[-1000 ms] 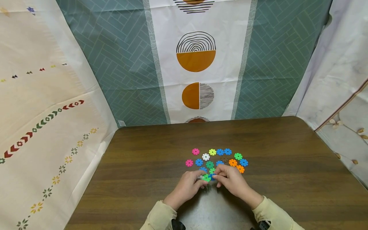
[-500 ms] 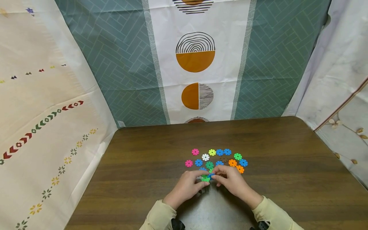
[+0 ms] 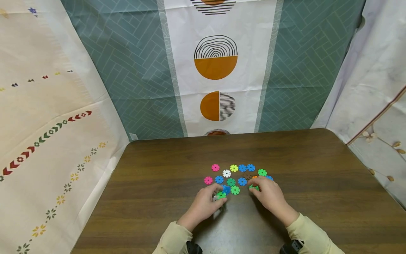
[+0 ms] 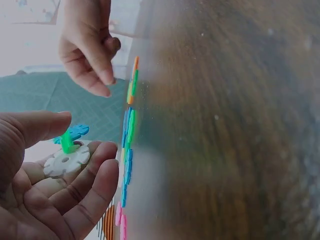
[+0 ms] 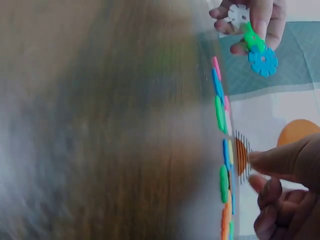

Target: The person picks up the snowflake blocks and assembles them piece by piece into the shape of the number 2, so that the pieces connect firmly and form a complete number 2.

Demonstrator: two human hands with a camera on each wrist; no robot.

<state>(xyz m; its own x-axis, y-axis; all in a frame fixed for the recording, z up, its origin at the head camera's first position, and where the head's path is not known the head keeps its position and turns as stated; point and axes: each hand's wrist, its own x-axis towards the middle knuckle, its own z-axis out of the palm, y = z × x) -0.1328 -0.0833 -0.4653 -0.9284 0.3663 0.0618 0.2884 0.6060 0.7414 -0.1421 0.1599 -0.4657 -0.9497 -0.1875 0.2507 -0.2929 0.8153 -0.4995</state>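
My left hand (image 3: 204, 204) pinches a joined chain of notched plastic discs above the table. In the left wrist view the chain has a white disc (image 4: 75, 161), a green disc (image 4: 67, 142) set crosswise into it, and a blue disc (image 4: 78, 132) at the far end. My right hand (image 3: 270, 194) hovers at the right side of the loose discs, holding nothing; in the right wrist view its thumb and index finger stand apart. A loose green disc (image 3: 254, 188) shows partly beneath its fingertips. Another green disc (image 3: 235, 190) lies between the hands.
Several loose discs lie flat beyond the hands, among them pink (image 3: 208, 180), white (image 3: 226, 173), yellow (image 3: 234, 168), blue (image 3: 242, 181) and brown (image 3: 246, 175) ones. The brown wooden table (image 3: 158, 183) extends around them. A patterned cloth (image 3: 146, 88) hangs behind.
My right hand has let go of the blue disc and moved right over the loose discs. The left hand has shifted slightly left with the joined chain, blue disc now attached.
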